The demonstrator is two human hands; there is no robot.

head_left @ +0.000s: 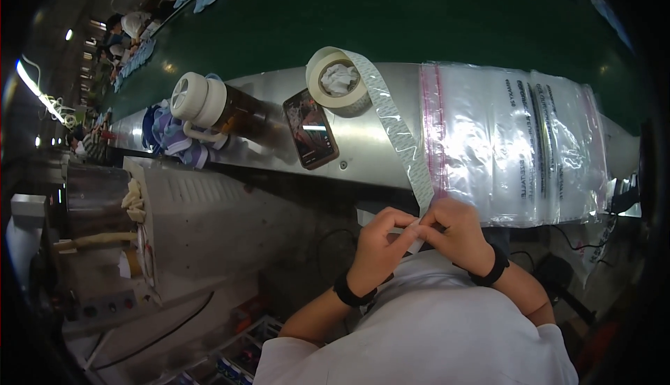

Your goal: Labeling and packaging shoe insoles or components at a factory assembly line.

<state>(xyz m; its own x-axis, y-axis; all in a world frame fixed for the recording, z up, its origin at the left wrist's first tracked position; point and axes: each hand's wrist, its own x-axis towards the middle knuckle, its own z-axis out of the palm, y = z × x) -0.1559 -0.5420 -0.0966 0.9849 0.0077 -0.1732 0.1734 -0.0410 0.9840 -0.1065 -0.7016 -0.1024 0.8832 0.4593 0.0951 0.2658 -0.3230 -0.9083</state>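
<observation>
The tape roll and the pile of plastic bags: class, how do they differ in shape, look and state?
The tape roll is a round ring; the pile of plastic bags is broad and roughly rectangular. The roll is pale and opaque; the bags are clear and shiny, with pink edges. The roll is partly unwound, its strip running to the left hand and right hand; the bags lie flat. Both rest on the metal surface.

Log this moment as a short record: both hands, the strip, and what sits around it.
Left hand: fingertips pinched at the strip's lower end
Right hand: pinching there too, fingertips meeting the left's
Strip: runs from the roll to both hands
Roll: crumpled white paper in its core
Phone: screen lit, beside the roll
Bottle: white lid, left of phone
Bags: clear plastic, right of strip
</observation>
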